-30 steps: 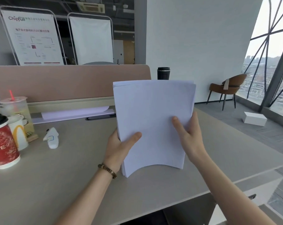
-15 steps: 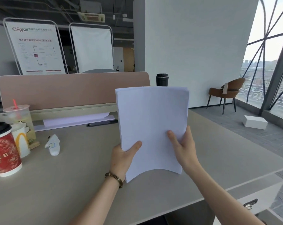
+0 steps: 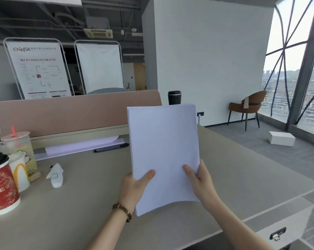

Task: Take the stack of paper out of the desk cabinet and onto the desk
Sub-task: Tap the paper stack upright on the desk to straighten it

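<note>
A thick stack of white paper [image 3: 164, 145] stands nearly upright over the middle of the grey desk [image 3: 80, 204], its bottom edge bowed close to the desktop. My left hand [image 3: 134, 188] grips its lower left edge, thumb on the front sheet. My right hand [image 3: 200, 183] grips the lower right edge the same way. The desk cabinet [image 3: 282, 226] with a lock shows at the lower right, under the desk's corner.
Three drink cups [image 3: 2, 184] crowd the desk's left edge, with a small white gadget [image 3: 55, 175] beside them. A pink divider panel [image 3: 71, 112] and a white tray [image 3: 80, 147] line the back. A black tumbler [image 3: 174, 97] stands behind the paper. A chair and white box sit on the floor at right.
The stack's sheets have been squared up: the fanned top edges are now aligned. The view has tilted up and both hands have slid slightly lower on the paper.
</note>
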